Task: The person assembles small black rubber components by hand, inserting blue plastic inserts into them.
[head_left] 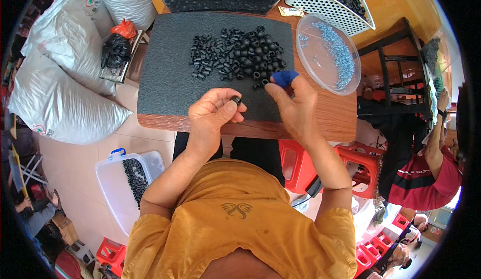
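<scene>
My left hand (pixel 212 114) pinches a small black hollow plastic part (pixel 236 99) between thumb and fingers, above the near part of a dark grey mat (pixel 163 68). Blue wrapping covers a fingertip of my right hand (pixel 299 103). Its thumb and wrapped finger come together at the right edge of a pile; what they grip, if anything, is hidden among the dark parts. That pile has rounded, hollow black plastic parts (pixel 260 51) on its right and smaller black cylindrical pieces (pixel 203 53) on its left.
A round clear lid (pixel 310 63) with small light-blue pieces lies right of the mat. Behind stand a clear bin (pixel 220 11) and a white perforated basket (pixel 320 8) of black parts. White sacks (pixel 65 93) and a floor tub (pixel 110 179) are left; a co-worker (pixel 426 174) sits right.
</scene>
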Action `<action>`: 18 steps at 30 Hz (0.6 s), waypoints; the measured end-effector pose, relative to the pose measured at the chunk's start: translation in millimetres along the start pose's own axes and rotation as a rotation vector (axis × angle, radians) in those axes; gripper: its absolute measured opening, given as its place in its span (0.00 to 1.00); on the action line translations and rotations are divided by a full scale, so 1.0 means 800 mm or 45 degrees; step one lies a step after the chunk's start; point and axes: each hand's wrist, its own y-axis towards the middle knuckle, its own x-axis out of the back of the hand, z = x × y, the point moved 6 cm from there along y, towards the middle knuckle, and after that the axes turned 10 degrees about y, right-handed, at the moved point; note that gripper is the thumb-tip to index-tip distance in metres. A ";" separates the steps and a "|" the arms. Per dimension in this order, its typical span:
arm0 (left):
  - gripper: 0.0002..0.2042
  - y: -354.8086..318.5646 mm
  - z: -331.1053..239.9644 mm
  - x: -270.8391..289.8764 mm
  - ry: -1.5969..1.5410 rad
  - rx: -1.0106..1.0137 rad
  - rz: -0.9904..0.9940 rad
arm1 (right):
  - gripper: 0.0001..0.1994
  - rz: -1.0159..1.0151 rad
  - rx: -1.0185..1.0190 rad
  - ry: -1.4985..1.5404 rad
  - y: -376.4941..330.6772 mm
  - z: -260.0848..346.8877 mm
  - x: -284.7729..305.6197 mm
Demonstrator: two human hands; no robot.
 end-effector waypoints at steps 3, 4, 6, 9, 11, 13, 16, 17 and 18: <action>0.08 0.002 -0.002 0.008 0.001 -0.036 0.009 | 0.08 -0.005 0.117 -0.086 0.008 0.002 0.001; 0.08 0.002 -0.003 0.011 -0.010 -0.048 -0.006 | 0.08 -0.002 0.115 -0.084 0.008 0.005 -0.001; 0.08 0.002 -0.001 0.017 -0.017 -0.040 -0.020 | 0.09 0.115 0.250 -0.215 0.008 0.021 -0.015; 0.08 0.003 0.001 0.017 -0.038 -0.042 -0.025 | 0.09 0.199 0.471 -0.323 0.006 0.021 -0.024; 0.08 0.004 0.002 0.018 -0.050 -0.054 -0.031 | 0.09 0.231 0.506 -0.393 0.005 0.018 -0.024; 0.08 0.005 0.003 0.018 -0.077 -0.070 -0.031 | 0.08 0.258 0.538 -0.468 0.004 0.018 -0.025; 0.08 0.008 0.003 0.013 -0.065 -0.072 -0.032 | 0.06 0.480 0.766 -0.663 -0.004 0.022 -0.040; 0.08 0.009 0.003 0.012 -0.067 -0.070 -0.012 | 0.04 0.585 0.820 -0.737 -0.007 0.020 -0.049; 0.08 0.008 0.003 0.016 -0.063 -0.065 -0.027 | 0.03 0.690 0.870 -0.812 -0.010 0.018 -0.058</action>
